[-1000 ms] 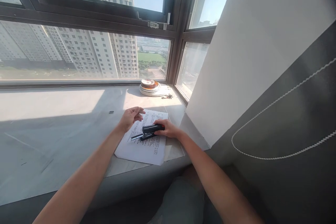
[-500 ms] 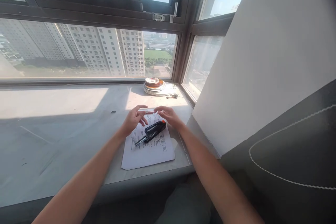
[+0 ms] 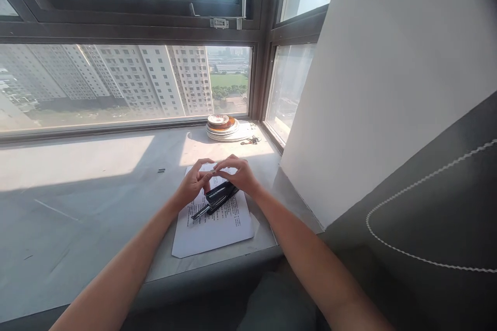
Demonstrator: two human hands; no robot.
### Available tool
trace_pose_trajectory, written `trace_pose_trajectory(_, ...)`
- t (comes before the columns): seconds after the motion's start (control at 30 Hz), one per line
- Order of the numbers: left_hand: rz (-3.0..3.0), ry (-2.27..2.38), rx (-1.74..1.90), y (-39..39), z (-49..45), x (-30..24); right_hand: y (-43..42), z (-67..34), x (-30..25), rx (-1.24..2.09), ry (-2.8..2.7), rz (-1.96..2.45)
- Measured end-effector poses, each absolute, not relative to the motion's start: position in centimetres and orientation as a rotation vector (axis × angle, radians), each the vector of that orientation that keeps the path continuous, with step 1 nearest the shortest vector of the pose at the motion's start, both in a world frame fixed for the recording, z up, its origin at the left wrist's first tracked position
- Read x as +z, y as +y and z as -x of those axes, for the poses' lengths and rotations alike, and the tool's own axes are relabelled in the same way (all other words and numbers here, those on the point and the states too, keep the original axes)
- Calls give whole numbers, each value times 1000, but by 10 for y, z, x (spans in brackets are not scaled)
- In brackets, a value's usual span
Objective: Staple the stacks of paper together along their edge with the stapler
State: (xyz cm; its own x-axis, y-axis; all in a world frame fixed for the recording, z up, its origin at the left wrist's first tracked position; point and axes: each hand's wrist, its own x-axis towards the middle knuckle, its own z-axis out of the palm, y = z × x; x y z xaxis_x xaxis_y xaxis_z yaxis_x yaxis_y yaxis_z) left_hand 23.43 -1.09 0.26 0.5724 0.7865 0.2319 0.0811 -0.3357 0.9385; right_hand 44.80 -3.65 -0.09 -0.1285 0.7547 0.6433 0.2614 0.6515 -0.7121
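A black stapler lies open on printed paper sheets on the grey window ledge. Just above it my left hand and my right hand meet, fingertips pinched together on a small pale strip, too small to name for sure. Both hands hover over the stapler's far end and hide part of it.
A stack of plates stands at the back of the ledge by the window corner, with small dark bits beside it. A tiny grey piece lies left of the paper. A white wall rises on the right.
My right hand let go of the stapler and rose. Both hands came together above it and now pinch the small strip between their fingertips. The view shifted a little.
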Motion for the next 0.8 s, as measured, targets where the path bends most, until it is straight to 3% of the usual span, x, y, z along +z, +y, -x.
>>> trace_pose_trajectory(0.13,-1844,899,1011,-3,-226,5,-20,-469,-11,402,-1610,973)
trace_pose_trajectory(0.27,-1889,1689,1375,24,-191,-4,-1,-512,-33,154,-1438,1383)
trace_pose_trajectory(0.37,-1875,2088,1180,46,-165,-17,9,-539,-49,139,-1438,1522)
trace_pose_trajectory(0.47,-1944,2068,989,57,-154,-28,10,-547,-56,158,-1455,1519)
trace_pose_trajectory(0.63,-2033,1990,980,54,-154,-31,-8,-532,-33,199,-1476,1434)
trace_pose_trajectory(0.8,-2029,2013,1037,52,-149,-31,-32,-506,-3,706,-1893,858)
